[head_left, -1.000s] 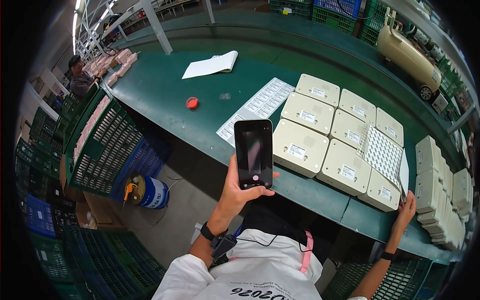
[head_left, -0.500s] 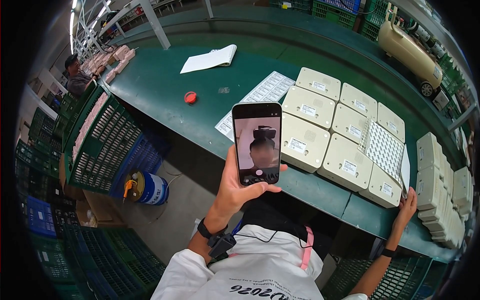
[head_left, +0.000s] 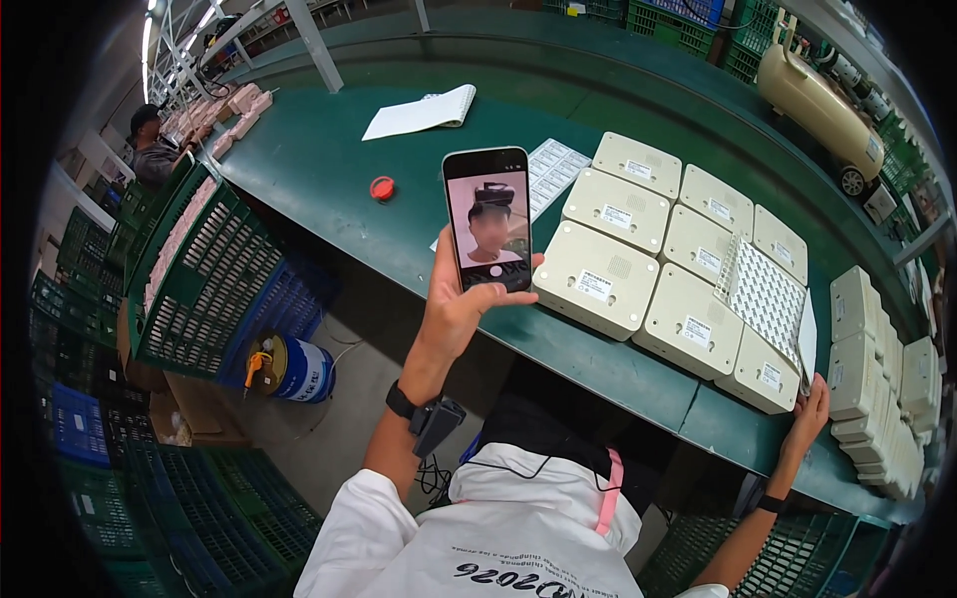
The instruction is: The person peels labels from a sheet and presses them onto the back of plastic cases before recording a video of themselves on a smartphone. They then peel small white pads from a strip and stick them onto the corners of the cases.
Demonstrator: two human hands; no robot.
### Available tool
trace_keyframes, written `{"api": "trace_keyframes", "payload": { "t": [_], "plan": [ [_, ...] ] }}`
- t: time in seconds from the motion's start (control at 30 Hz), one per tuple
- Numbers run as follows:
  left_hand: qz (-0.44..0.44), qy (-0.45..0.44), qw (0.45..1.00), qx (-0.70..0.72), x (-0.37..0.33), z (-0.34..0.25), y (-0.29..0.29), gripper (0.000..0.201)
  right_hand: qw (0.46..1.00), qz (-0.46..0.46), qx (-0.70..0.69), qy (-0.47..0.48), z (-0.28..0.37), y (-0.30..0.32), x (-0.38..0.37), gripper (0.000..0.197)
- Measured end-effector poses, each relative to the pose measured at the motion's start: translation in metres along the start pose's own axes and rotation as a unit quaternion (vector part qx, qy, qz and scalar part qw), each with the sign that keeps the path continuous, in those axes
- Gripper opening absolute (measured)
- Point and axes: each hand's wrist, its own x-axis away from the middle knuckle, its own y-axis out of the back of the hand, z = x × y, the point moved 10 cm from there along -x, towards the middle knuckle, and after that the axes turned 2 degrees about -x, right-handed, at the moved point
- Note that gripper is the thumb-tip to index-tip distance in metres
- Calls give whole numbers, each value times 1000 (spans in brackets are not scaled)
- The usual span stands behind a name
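Note:
My left hand (head_left: pixel 451 309) is wrapped round a smartphone (head_left: pixel 490 224), held upright above the table's near edge. On its screen is a camera picture of a person wearing a head-mounted device. At the right, my right hand (head_left: pixel 809 414) pinches the lower corner of a label sheet (head_left: pixel 766 289), which rests bent over several beige plastic housings (head_left: pixel 596 282). These lie in rows, each with a white label. Behind the phone, another printed label sheet (head_left: pixel 554 171) lies partly hidden on the table.
Farther along the green table (head_left: pixel 309 169) are an open notebook (head_left: pixel 424 113) and a red round cap or roll (head_left: pixel 382 188). More housings (head_left: pixel 865 374) are stacked at right. Green crates (head_left: pixel 204 289) and a blue drum (head_left: pixel 304 371) stand at left. A co-worker (head_left: pixel 155 149) sits beyond.
My left hand has moved the phone up and to the left and turned it slightly; the screen picture has shifted with it. My right hand stays at the sheet's corner.

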Motion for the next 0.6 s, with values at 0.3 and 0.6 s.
{"api": "trace_keyframes", "payload": {
  "t": [0.3,0.6],
  "plan": [
    [-8,-2,1000,3,-6,0,12,70,1000,-6,5,7,2,1,0,44],
    [-26,12,999,17,6,9,14,70,1000,-6,7,2,-3,3,-3,42]
  ]
}}
